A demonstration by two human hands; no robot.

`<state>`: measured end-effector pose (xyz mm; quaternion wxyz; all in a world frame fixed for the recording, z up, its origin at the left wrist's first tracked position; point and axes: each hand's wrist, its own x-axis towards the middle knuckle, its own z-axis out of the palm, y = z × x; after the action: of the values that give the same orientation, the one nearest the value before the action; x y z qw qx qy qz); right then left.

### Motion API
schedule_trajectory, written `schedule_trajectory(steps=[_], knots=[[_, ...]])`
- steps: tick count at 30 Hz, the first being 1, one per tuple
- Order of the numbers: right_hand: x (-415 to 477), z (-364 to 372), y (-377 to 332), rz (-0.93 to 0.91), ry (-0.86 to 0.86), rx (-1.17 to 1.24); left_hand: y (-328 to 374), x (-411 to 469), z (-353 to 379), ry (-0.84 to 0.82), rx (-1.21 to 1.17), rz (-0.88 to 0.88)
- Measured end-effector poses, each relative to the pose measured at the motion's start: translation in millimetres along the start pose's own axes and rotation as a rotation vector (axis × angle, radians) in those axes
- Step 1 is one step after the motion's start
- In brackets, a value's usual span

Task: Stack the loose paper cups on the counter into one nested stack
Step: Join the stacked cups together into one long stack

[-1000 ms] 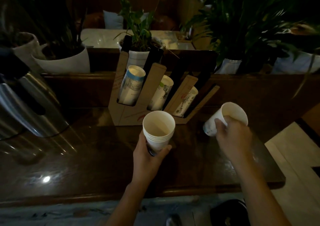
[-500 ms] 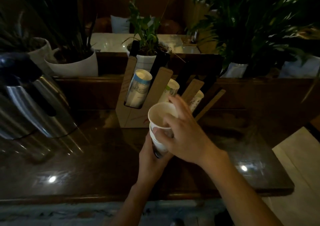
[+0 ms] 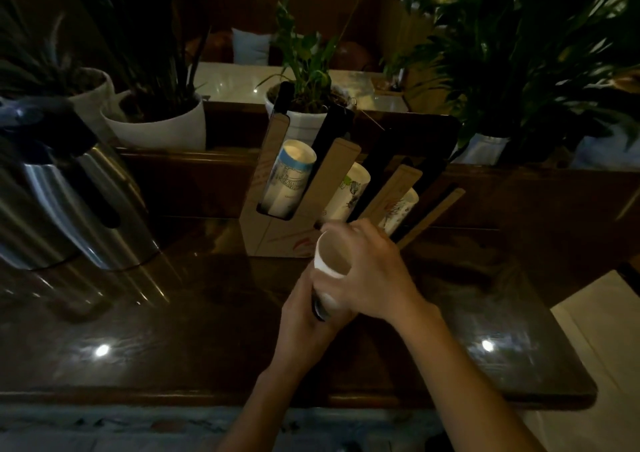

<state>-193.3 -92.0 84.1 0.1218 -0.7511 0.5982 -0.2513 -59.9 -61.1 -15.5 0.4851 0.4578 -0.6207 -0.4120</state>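
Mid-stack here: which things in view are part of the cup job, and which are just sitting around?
In the job:
white paper cup stack
left hand
right hand

Just there:
brown cardboard cup holder
steel thermos jug
white plant pot
dark wooden counter

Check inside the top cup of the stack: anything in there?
The cup stack is held by both the left hand and right hand. The top cup's visible inner wall looks bare; its bottom is hidden by the right hand.
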Motion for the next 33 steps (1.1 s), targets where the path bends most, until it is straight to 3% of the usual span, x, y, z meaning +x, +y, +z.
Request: schedule_trajectory(steps=[2,4,7,9,12,16,19,21,23,27,30,33], knots=[[2,-4,14,0.140,0.047,0.212,-4,-1,-7,0.010,0.018,-0.036],[-2,-2,26,0.323,0.110,0.587,-7,-5,-17,0.100,-0.041,-0.121],[-18,18,26,0.525,0.171,1.104,0,-9,-25,0.205,-0.432,-0.289],[-28,38,17,0.575,0.155,1.349,8,-10,-16,0.174,-0.638,-0.375],[-41,60,-5,0.502,0.108,1.297,20,-15,4,0.125,-0.705,-0.445],[-45,47,-10,0.425,-0.013,1.099,31,-12,-2,0.160,-0.714,-0.403],[-38,19,-5,0.243,0.083,0.853,46,-4,-26,0.047,-0.410,-0.254],[-29,5,-10,0.084,0.116,0.823,61,3,-36,-0.034,-0.134,-0.114],[-17,-7,-18,-0.003,0.213,0.848,75,10,-42,-0.040,0.073,0.015],[3,-33,-18,0.044,0.371,1.162,98,28,-54,0.219,0.416,0.209],[17,-49,-14,0.126,0.425,1.431,106,40,-62,0.261,0.384,0.341],[39,-72,-18,0.122,0.538,1.542,93,48,-67,0.240,0.297,0.323]])
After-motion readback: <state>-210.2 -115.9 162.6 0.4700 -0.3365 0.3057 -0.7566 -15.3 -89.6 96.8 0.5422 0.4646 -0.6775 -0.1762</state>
